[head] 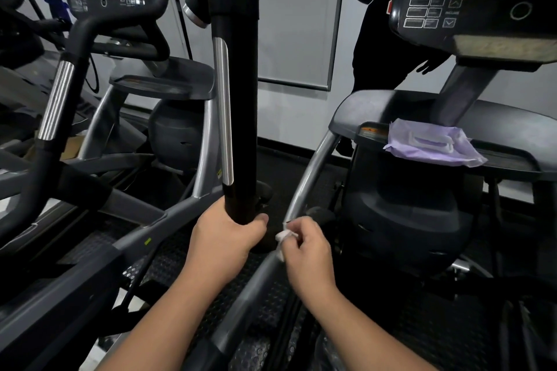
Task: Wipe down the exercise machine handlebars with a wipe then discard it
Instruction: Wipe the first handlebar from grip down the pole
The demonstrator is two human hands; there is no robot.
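Left hand (224, 235) grips the handlebar (238, 117); right hand (304, 245), at its 3 o'clock, pinches a balled wipe (281, 236); wiping seems finished; next, likely discarding it.

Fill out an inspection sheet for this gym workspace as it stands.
Surface: black textured rubber floor mat under the machines.
Job's things: crumpled white wipe; black upright handlebar with a silver grip strip.
Clutter: purple wipes pack lying on the right machine's tray.
Hands: left hand grips the handlebar's lower end; right hand pinches the wipe beside it.
Cables: black cable running down by the left machine's frame.
Surroundings: console upper right; a person in black stands behind.
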